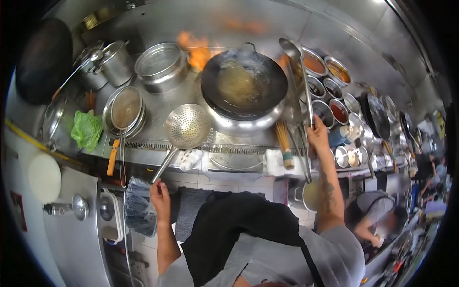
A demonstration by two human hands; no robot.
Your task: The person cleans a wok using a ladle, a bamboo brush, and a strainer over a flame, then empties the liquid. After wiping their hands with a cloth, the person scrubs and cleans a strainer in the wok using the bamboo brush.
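Note:
My right hand (318, 134) is closed round the long handle of a metal ladle (305, 79), its bowl raised over the sauce pots at the back right. At the lower left, my left hand (160, 197) is closed on the handle end of a perforated skimmer (188, 125). The skimmer's bowl is over the stove's front, left of the wok. Between my hands and farther back, a black wok (213, 93) sits on a burner with yellowish liquid (239, 86) in it. Orange flames (193, 50) rise behind and left of the wok.
A bamboo brush (283, 141) and white cloths (191, 160) lie along the stove's front edge. A steel pot (160, 71) and a wire strainer (126, 107) stand left. Several sauce containers (338, 111) line the right. Another person (375, 215) bends at the lower right.

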